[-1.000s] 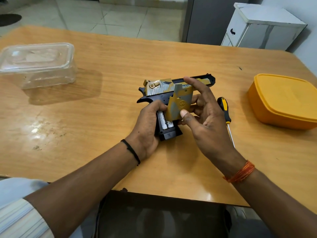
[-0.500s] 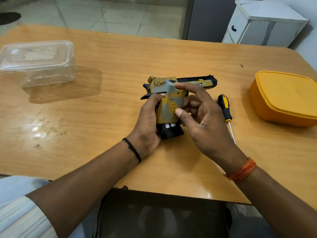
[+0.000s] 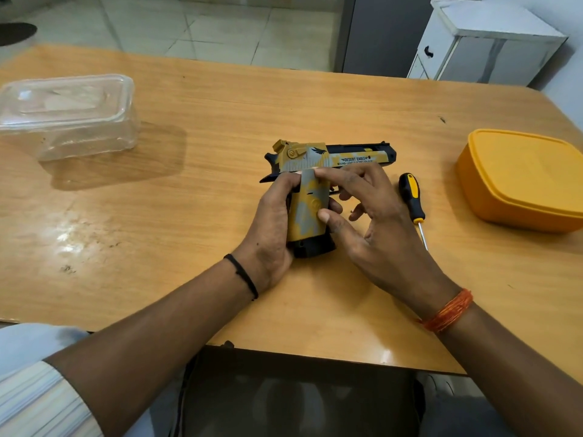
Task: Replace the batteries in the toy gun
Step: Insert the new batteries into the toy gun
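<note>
Left hand (image 3: 271,222) wrapped round the rear edge of the grip of the toy gun (image 3: 318,187), right hand (image 3: 366,216) pinching the grip cover (image 3: 307,209) between forefinger at its top and thumb at its lower edge. Lay flat on the table (image 3: 220,121), barrel running rightward, grip pointing back between both hands. Probably needed pressing home next; screwdriver (image 3: 411,197) just beside the right hand.

A glossy wooden worktop (image 3: 220,99) catches light at the left. Beyond it lie pale floor tiles (image 3: 220,29), a grey cabinet (image 3: 385,33) and a white cupboard (image 3: 485,48).
</note>
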